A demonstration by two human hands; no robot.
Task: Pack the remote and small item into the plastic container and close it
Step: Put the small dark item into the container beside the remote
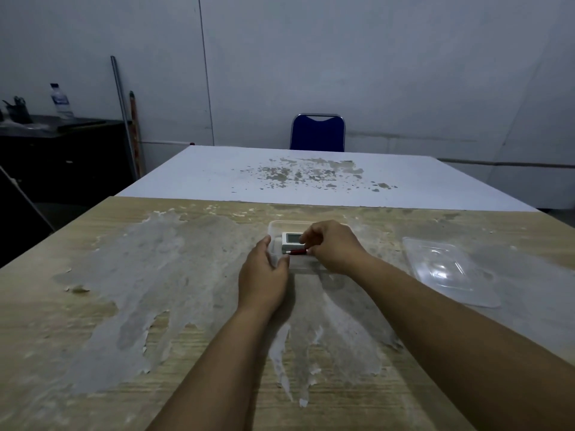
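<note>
The small item (298,252), a short red cylinder with a metal tip, lies with its long axis running left to right, just above the near part of the plastic container (275,228). We hold it at its right end in the pinched fingertips of our right hand (334,245); the metal tip points left toward our left hand (264,275). Whether it already touches the container floor cannot be told.

The remote (292,238), a white unit with a pale screen, lies inside the container just beyond the small item, partly hidden by the right hand.

Our left hand rests on the counter (93,306) at the container's near left corner, fingers loosely curved against the wall and thumb near the rim, holding nothing but steadying the container. Our right hand reaches in from the right, wrist over the container's right wall.

The lid (451,270) lies flat on the counter well to the right, nearer the right hand. We judge the right hand should release the small item, then fetch the lid.
</note>
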